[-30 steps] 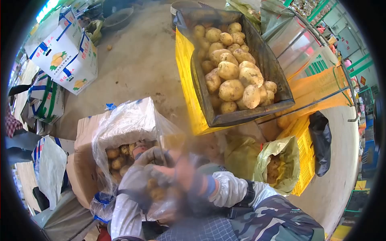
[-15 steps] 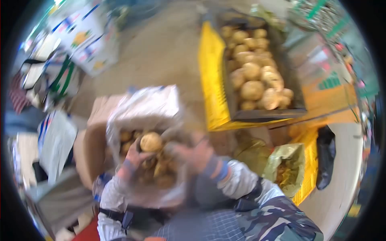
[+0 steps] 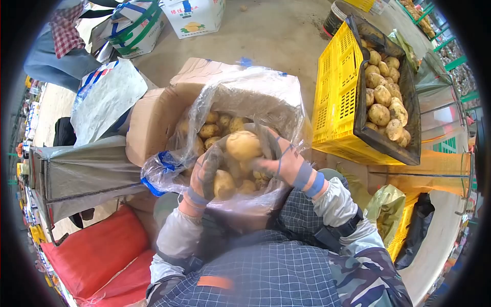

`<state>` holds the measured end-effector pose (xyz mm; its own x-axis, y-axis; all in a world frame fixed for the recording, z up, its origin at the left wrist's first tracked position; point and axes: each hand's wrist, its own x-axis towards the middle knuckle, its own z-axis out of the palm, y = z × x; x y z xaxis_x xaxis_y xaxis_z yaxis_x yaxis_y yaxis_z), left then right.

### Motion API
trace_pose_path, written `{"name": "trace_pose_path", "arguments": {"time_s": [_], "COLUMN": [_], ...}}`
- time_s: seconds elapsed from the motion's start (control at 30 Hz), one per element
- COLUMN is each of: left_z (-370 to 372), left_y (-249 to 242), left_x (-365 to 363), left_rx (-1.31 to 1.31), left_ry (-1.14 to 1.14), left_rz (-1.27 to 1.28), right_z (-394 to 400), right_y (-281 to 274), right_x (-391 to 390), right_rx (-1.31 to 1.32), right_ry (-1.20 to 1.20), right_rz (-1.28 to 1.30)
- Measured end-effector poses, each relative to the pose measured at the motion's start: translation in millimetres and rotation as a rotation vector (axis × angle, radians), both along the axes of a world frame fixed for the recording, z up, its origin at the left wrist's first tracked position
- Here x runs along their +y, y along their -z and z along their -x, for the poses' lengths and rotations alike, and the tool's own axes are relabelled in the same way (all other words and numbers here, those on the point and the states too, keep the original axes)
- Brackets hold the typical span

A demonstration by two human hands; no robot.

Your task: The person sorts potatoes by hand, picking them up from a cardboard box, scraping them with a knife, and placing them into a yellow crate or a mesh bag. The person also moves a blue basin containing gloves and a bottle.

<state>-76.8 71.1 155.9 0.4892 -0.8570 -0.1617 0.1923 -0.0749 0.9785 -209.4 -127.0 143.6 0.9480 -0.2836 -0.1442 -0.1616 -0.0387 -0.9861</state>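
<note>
A large pale potato (image 3: 243,146) is held above the open box, between my two gloved hands. My left hand (image 3: 203,176) has its dark-coated fingers against the potato's left side. My right hand (image 3: 286,159) curves round its right side; the fingertips are slightly blurred. Below them is a cardboard box (image 3: 148,120) lined with clear plastic film (image 3: 204,102), with several potatoes (image 3: 209,131) inside. Another potato (image 3: 224,185) lies close beside my left hand, low in the box.
To the right, a tilted yellow crate (image 3: 335,97) with a dark liner holds many potatoes (image 3: 379,114). Red sacks (image 3: 102,250) lie at lower left. A printed white carton (image 3: 192,18) and a green-and-white carton (image 3: 138,30) stand at the back. Another person's legs (image 3: 51,56) show at upper left.
The potato in my left hand now sits between both hands, with my right hand moved in against it. The view has shifted, so the box appears farther right.
</note>
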Motion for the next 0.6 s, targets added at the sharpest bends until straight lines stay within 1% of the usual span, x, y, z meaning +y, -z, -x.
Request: {"name": "trace_pose_path", "arguments": {"time_s": [0.03,0.1,0.13,0.17,0.2,0.27,0.3,0.37,0.4,0.47,0.53,0.57,0.6], "left_z": [-2,-3,-4,-5,-6,0,4,4,1,-2,-4,-9,-18], "left_y": [4,10,9,8,2,-2,-2,4,9,19,25,26,26], "left_x": [1,0,0,0,2,-2,-5,-5,-5,-4,-4,-3,-2], "left_rx": [0.042,0.027,0.013,-0.002,0.149,0.046,-0.006,0.067,0.092,0.094,0.049,0.082,0.117], "left_ry": [0.026,-0.041,-0.05,-0.062,0.0,-0.006,-0.005,0.003,0.022,0.044,0.048,0.043,0.036], "left_rz": [-0.008,0.042,0.059,0.073,0.152,0.177,0.187,0.139,0.137,0.148,0.172,0.16,0.146], "right_z": [-2,-2,0,0,-1,-8,-12,-15,-14,-13,-11,-11,-7], "right_y": [-5,-25,-31,-31,-31,-35,-42,-41,-32,-30,-29,-24,6], "right_x": [2,1,2,0,-3,4,11,15,13,12,8,4,-8], "right_rx": [0.033,0.055,0.0,0.056,0.112,0.227,0.284,0.296,0.253,0.213,0.188,0.157,0.097], "right_ry": [0.006,0.026,0.031,0.018,0.0,0.024,0.07,0.083,0.052,0.054,0.164,0.238,0.355], "right_rz": [-0.134,-0.619,-0.741,-0.813,-0.888,-0.907,-0.846,-0.762,-0.741,-0.768,-0.824,-0.829,-0.791]}}
